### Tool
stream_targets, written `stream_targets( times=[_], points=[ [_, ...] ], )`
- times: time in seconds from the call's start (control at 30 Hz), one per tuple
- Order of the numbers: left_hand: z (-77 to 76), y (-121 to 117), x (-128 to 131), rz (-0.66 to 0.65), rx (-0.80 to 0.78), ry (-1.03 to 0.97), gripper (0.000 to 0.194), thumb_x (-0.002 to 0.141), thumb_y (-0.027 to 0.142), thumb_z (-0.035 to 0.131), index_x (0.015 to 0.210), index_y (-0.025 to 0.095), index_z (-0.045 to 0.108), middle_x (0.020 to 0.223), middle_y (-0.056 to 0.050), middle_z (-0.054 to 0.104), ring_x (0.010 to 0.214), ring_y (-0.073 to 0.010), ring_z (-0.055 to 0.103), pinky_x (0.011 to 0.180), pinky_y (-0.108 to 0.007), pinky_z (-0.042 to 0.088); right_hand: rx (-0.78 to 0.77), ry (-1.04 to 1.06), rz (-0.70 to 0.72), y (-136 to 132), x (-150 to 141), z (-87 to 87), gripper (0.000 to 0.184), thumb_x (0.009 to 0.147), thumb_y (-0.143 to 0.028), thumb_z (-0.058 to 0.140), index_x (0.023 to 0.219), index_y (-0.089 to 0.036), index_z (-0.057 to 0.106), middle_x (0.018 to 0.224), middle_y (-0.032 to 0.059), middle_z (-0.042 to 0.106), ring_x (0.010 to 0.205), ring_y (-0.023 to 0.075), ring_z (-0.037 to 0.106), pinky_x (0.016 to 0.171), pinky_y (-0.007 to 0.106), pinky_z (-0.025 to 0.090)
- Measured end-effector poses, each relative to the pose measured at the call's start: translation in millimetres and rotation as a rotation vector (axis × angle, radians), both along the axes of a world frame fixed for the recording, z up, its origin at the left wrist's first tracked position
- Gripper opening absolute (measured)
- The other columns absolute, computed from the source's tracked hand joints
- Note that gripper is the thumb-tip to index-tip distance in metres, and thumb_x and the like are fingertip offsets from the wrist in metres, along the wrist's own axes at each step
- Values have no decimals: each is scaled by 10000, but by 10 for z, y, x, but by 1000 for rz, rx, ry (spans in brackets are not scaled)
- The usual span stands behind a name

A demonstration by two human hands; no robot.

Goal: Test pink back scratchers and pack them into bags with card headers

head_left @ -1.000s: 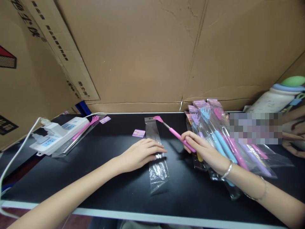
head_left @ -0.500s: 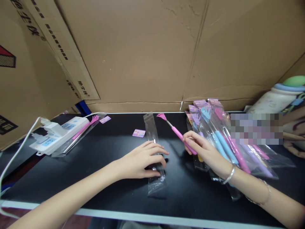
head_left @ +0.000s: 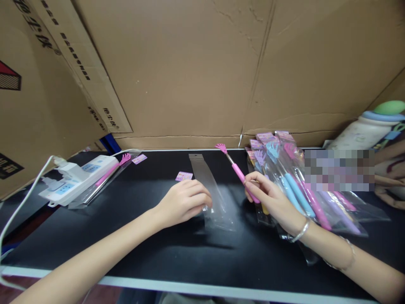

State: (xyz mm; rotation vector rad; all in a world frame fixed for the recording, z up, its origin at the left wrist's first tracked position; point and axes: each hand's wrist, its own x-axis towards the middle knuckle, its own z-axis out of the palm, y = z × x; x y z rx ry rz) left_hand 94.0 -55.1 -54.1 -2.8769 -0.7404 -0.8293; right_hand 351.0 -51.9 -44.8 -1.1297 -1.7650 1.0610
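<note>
Near the middle of the black worktop, the left hand is pinching the edge of a clear plastic sleeve, its fingers curling close together. Right of it, the right hand is gripping the handle of a pink hand-shaped back scratcher, whose claw is pointing toward the worktop's far edge. One small printed card is lying just beside the sleeve. Bagged back scratchers are overlapping toward the right edge; a white power strip is resting near the far left corner.
</note>
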Motion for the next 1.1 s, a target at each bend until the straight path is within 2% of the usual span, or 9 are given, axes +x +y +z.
stream_targets(
  times=[0.1, 0.17, 0.33, 0.5, 0.7, 0.77, 0.9, 1.1],
  points=[
    [-59, 38, 3, 34, -69, 126, 261, 919, 176, 399, 1055, 253, 608, 988, -18, 642, 876, -135, 560, 784, -247, 418, 3, 6, 8, -2, -4, 16, 246, 862, -450, 487, 865, -206, 460, 575, -49, 462, 530, 89, 413, 518, 222, 348],
    [-90, 54, 5, 51, -89, 176, 285, 930, 190, 391, 1090, 284, 607, 1011, -13, 638, 889, -134, 562, 780, -239, 415, -4, 1, 11, -4, -5, 22, 248, 852, -452, 499, 877, -207, 472, 579, -43, 501, 531, 93, 427, 505, 219, 347],
    [-102, 51, 16, 77, -148, 222, 188, 908, 328, 471, 967, 261, 636, 1001, 6, 649, 905, -135, 583, 784, -236, 412, -21, -36, 38, -20, -11, 21, 279, 835, -482, 506, 895, -210, 482, 634, -8, 600, 550, 107, 470, 512, 228, 370],
    [-99, 24, 21, 148, -177, 210, 292, 853, 496, 509, 909, 231, 620, 989, -3, 662, 877, -145, 610, 733, -224, 420, 57, -88, 28, -23, 15, 4, 279, 856, -465, 487, 965, -210, 502, 730, 21, 640, 620, 129, 544, 573, 254, 425],
    [-107, 49, -14, 288, -259, 134, 194, 912, 353, 439, 955, 260, 604, 976, 35, 683, 871, -126, 634, 709, -206, 420, 186, -56, -25, 83, 120, -1, 279, 875, -446, 482, 1023, -211, 501, 799, 37, 650, 788, 171, 630, 741, 316, 494],
    [-100, 62, -25, 334, -293, 82, 180, 902, 324, 448, 971, 272, 606, 988, 48, 690, 891, -126, 637, 721, -210, 423, 225, -32, -39, 126, 159, 24, 280, 876, -446, 483, 1029, -212, 501, 805, 38, 651, 779, 170, 636, 746, 324, 506],
    [-83, 56, -20, 386, -328, 13, 172, 864, 378, 498, 887, 269, 629, 921, 53, 703, 851, -132, 643, 718, -219, 424, 280, -2, -98, 189, 234, 93, 256, 879, -423, 489, 1036, -221, 507, 805, 28, 641, 748, 158, 639, 717, 310, 520],
    [-70, 47, -3, 439, -357, 3, 174, 861, 339, 476, 894, 274, 635, 943, 57, 697, 863, -140, 634, 729, -233, 437, 389, -43, -144, 228, 330, 190, 193, 896, -337, 485, 1043, -223, 535, 853, 27, 618, 757, 135, 617, 752, 287, 493]
  ],
)
